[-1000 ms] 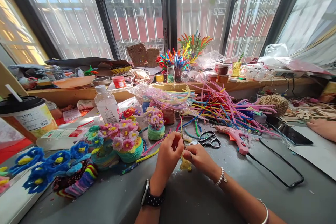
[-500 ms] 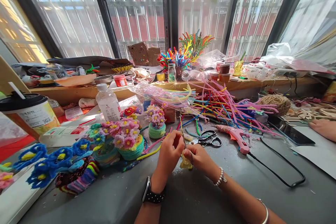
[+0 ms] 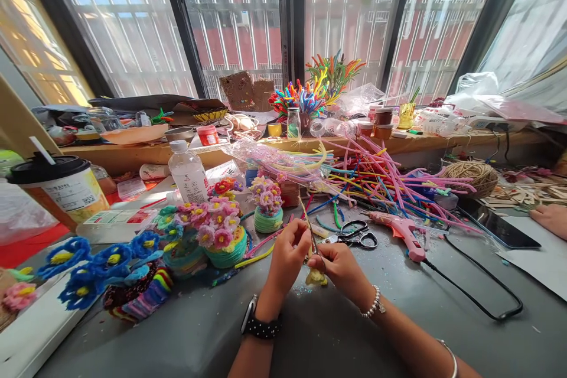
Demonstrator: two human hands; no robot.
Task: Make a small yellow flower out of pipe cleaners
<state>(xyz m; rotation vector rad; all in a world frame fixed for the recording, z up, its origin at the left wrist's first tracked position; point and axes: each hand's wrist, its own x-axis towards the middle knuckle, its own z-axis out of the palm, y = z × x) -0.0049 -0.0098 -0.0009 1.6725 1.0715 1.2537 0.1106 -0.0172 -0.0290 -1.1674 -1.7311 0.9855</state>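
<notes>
My left hand (image 3: 290,251), with a black dotted watch band at its wrist, pinches a thin yellowish stem (image 3: 303,208) that points up and away. Close against it, my right hand (image 3: 339,266), wearing a beaded bracelet, is closed on what looks like a thin dark tool, mostly hidden by the fingers. Below the fingertips is a small pale yellow fuzzy piece (image 3: 316,276), just above the grey table (image 3: 305,331). Black-handled scissors (image 3: 354,235) lie just beyond my right hand.
A pink glue gun (image 3: 401,231) with a black cord and a phone (image 3: 498,224) lie to the right. Fuzzy flower pots (image 3: 224,245) and a cup (image 3: 57,189) stand left. Pipe cleaners (image 3: 381,174) are heaped behind. Another person's hand (image 3: 551,218) rests at the far right.
The view has shifted slightly, so most things sit a little further right. The yellowish stem leans more to the left, and the yellow piece shows more below my fingers.
</notes>
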